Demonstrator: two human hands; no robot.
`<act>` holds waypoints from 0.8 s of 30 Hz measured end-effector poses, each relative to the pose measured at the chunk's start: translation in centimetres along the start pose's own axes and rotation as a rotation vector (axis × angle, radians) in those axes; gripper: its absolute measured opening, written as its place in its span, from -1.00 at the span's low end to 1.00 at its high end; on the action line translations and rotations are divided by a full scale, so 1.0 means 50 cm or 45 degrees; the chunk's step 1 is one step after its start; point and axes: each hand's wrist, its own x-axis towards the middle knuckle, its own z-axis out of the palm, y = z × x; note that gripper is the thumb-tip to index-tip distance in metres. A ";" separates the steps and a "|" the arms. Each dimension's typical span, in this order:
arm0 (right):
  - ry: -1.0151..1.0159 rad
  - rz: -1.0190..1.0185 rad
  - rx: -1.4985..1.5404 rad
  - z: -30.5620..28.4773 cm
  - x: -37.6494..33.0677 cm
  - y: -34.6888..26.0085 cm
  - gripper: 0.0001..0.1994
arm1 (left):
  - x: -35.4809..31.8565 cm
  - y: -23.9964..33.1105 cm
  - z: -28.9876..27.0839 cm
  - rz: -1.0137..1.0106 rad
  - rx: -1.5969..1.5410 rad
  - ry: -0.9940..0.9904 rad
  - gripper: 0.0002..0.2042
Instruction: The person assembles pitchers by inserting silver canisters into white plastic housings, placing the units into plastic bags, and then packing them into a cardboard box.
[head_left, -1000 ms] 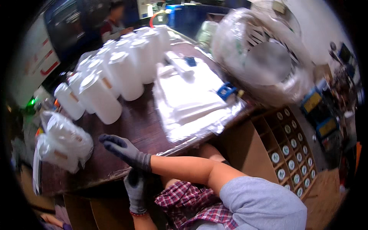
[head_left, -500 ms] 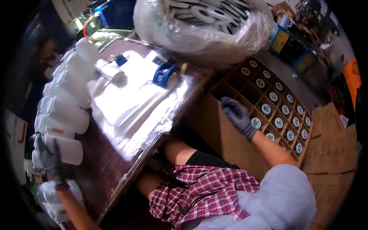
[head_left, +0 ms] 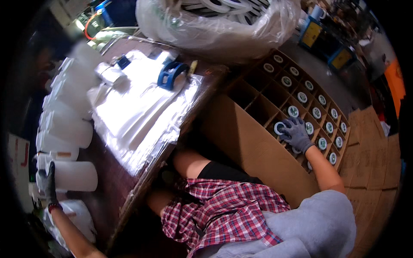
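At the left edge of the table, a white plastic bottle point(head_left: 77, 176) lies on its side at the near end of a row of similar white bottles point(head_left: 69, 124). My left hand point(head_left: 48, 182), in a grey glove, is closed around its left end; part of the grip is hidden. On the right, my gloved right hand point(head_left: 296, 132) reaches into a divided cardboard carton point(head_left: 241, 133). Its fingers curl over a round white lid point(head_left: 279, 128) with a green mark, on a container in one cell. More lidded containers fill cells around that hand.
White plastic sheets point(head_left: 133, 103) lie on the dark table point(head_left: 107, 189), with a blue tape dispenser point(head_left: 172, 75) on top. Behind stands a large clear bag point(head_left: 206, 38) of white rings. Flattened cardboard point(head_left: 370, 159) covers the floor at right. A plastic bag point(head_left: 79, 219) sits near my left forearm.
My right hand has come down and right, from over the carton's near edge onto a lid. My left hand has closed on the nearest bottle, which has shifted slightly right and nearer.
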 end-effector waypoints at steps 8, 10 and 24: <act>0.159 -0.064 -0.102 0.050 0.008 -0.014 -0.69 | -0.215 -0.003 0.027 0.235 -1.042 -0.048 -0.18; 0.092 -0.056 -0.071 0.050 0.027 -0.015 -0.65 | -0.315 0.008 -0.016 0.258 -0.918 0.140 -0.19; -0.199 -1.146 -0.393 -0.478 0.153 -0.400 -0.59 | -0.863 0.034 0.338 -0.204 -2.247 0.132 -0.53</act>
